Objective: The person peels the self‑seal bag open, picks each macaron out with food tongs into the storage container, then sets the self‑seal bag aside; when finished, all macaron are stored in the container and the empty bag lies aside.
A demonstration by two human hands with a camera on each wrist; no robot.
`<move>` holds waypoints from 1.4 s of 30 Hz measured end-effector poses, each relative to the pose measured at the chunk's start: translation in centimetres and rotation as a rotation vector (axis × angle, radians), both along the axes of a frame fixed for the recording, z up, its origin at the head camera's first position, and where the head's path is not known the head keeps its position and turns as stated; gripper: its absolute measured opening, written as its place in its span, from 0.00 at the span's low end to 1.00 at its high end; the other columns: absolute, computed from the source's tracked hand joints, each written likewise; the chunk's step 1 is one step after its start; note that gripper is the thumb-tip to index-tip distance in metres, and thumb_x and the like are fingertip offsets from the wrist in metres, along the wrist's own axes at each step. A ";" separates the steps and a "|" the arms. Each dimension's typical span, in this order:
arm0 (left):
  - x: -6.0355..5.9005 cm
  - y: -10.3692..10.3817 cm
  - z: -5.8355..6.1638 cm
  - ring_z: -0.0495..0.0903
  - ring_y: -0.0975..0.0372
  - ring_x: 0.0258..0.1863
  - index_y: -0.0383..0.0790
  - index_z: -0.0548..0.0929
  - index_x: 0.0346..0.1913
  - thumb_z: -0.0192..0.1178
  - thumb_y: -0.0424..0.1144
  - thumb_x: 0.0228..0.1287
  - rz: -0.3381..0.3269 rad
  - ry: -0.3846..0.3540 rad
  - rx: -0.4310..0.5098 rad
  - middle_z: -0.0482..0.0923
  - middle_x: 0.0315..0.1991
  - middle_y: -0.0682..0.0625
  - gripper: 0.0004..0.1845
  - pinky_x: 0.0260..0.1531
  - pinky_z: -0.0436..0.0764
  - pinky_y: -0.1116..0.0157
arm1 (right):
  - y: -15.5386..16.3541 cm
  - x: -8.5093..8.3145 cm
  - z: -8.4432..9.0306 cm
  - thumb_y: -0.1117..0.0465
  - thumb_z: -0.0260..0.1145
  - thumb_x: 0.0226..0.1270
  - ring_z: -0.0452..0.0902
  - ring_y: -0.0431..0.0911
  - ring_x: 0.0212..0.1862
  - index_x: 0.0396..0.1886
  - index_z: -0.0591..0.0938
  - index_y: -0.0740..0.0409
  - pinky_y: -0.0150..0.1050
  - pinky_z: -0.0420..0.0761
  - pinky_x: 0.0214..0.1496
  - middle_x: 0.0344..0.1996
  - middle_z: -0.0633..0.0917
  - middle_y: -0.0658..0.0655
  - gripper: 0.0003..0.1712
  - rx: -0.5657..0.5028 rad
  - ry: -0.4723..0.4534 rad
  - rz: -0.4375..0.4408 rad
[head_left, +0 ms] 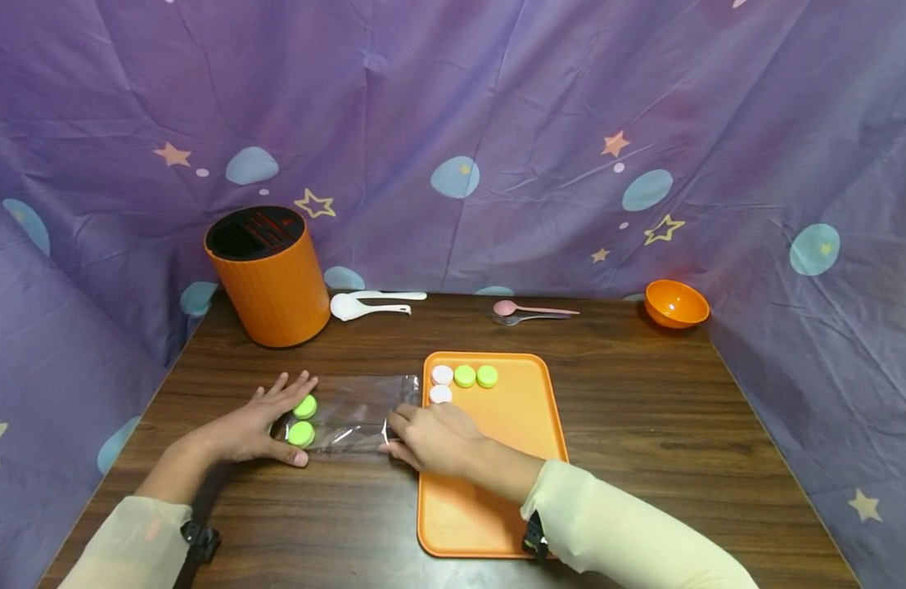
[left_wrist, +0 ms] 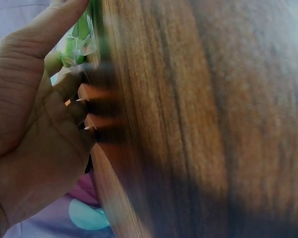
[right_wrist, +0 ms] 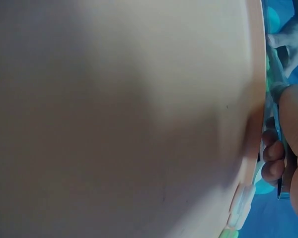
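A clear plastic bag [head_left: 353, 409] lies flat on the table, left of the orange tray. Two lime-green macarons [head_left: 301, 434] are inside its left end. My left hand [head_left: 257, 425] rests around that end, thumb and fingers spread on either side of the macarons. In the left wrist view, the thumb and palm of this hand [left_wrist: 35, 99] are beside the bag's crinkled end [left_wrist: 79, 42]. With curled fingers, my right hand [head_left: 438, 438] pinches the bag's right end over the tray's left edge. The right wrist view shows its fingers [right_wrist: 273, 151] bent round the film.
On the orange tray [head_left: 489, 507] are two white macarons [head_left: 441, 375] and two green macarons [head_left: 465, 376]. Farther back stand an orange knife block [head_left: 276, 286], white utensils [head_left: 357, 307], a pink spoon [head_left: 506, 308], a fork [head_left: 507, 320] and an orange bowl [head_left: 677, 305].
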State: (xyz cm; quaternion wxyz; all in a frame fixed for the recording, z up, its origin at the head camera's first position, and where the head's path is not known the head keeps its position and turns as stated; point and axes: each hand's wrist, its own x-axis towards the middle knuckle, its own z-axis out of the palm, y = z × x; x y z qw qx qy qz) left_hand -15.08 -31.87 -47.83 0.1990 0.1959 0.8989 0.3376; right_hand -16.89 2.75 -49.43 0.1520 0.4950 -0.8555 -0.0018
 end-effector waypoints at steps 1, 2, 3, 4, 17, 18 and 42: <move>0.0 0.0 0.0 0.30 0.24 0.87 0.35 0.51 0.90 0.85 0.51 0.57 -0.003 0.001 0.006 0.37 0.90 0.27 0.67 0.79 0.31 0.20 | 0.0 0.0 0.0 0.38 0.65 0.84 0.77 0.37 0.21 0.38 0.83 0.48 0.36 0.74 0.17 0.31 0.83 0.45 0.21 -0.001 0.002 -0.001; 0.0 0.0 0.0 0.30 0.24 0.87 0.35 0.51 0.90 0.85 0.50 0.57 -0.004 0.000 0.010 0.37 0.90 0.26 0.67 0.79 0.31 0.20 | 0.1 0.0 0.0 0.37 0.65 0.84 0.77 0.37 0.21 0.38 0.84 0.49 0.36 0.74 0.16 0.31 0.83 0.45 0.22 -0.004 0.002 0.000; 0.0 0.0 0.0 0.30 0.24 0.87 0.35 0.51 0.90 0.85 0.49 0.57 -0.006 0.001 0.015 0.37 0.90 0.26 0.67 0.79 0.31 0.20 | 0.1 0.0 0.0 0.37 0.65 0.84 0.77 0.37 0.21 0.39 0.84 0.49 0.36 0.74 0.16 0.31 0.83 0.45 0.22 -0.009 0.003 0.000; 0.0 0.0 0.0 0.30 0.24 0.87 0.34 0.52 0.90 0.85 0.48 0.57 -0.005 0.003 0.016 0.37 0.89 0.26 0.67 0.79 0.31 0.20 | 0.1 0.1 0.0 0.37 0.65 0.84 0.77 0.37 0.21 0.39 0.84 0.49 0.36 0.74 0.16 0.31 0.83 0.45 0.22 -0.011 0.002 0.000; 0.0 0.0 -0.1 0.31 0.22 0.86 0.34 0.53 0.90 0.83 0.49 0.59 -0.013 0.025 0.008 0.38 0.89 0.25 0.65 0.78 0.32 0.19 | 0.9 0.2 0.1 0.36 0.65 0.83 0.80 0.39 0.23 0.42 0.87 0.49 0.36 0.79 0.20 0.32 0.85 0.45 0.22 -0.029 0.025 -0.011; 0.0 -0.1 -0.1 0.31 0.22 0.86 0.35 0.53 0.90 0.83 0.49 0.59 -0.013 0.025 0.008 0.38 0.89 0.25 0.65 0.78 0.31 0.19 | 1.0 0.3 0.1 0.36 0.66 0.83 0.81 0.39 0.24 0.42 0.87 0.49 0.36 0.80 0.20 0.32 0.85 0.45 0.22 -0.035 0.023 -0.012; 0.0 -0.4 -0.7 0.28 0.22 0.85 0.39 0.51 0.91 0.82 0.55 0.59 -0.027 0.033 0.047 0.36 0.89 0.25 0.66 0.76 0.28 0.18 | 6.3 -0.4 1.1 0.39 0.72 0.78 0.81 0.41 0.22 0.42 0.86 0.48 0.39 0.80 0.20 0.31 0.84 0.45 0.18 -0.095 0.005 -0.067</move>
